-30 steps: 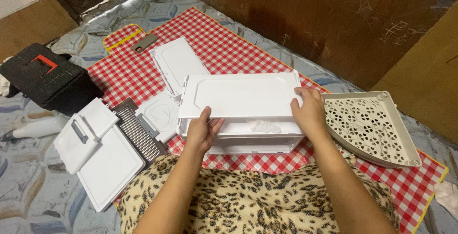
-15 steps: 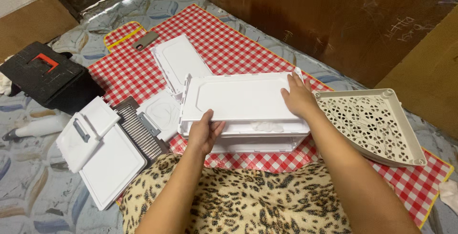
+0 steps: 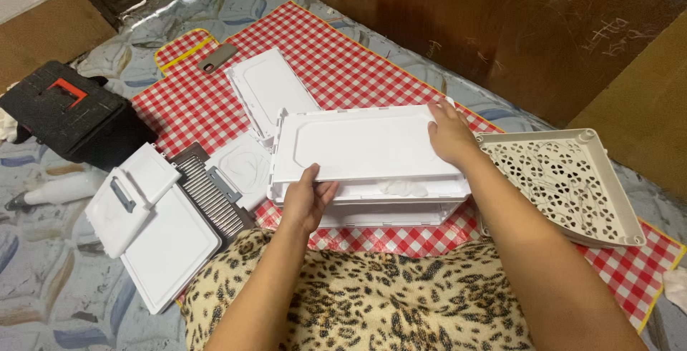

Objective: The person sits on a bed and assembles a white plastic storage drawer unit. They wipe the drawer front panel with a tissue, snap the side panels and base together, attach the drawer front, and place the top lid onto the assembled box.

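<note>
Left hand (image 3: 306, 204): fingers hidden under white tray (image 3: 361, 143), thumb alone visible on top. Lower stacked trays (image 3: 386, 204) mostly covered. Both forearms cut by bottom edge. White cloth (image 3: 674, 288) cropped at right edge.

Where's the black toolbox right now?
In the head view, the black toolbox sits at far left, off the red checked cloth, above the white panels.

Even, soft indoor light, sharp focus, faint shadows, mild glare on foil strip (image 3: 143, 0), slight wide-angle edge stretch
</note>
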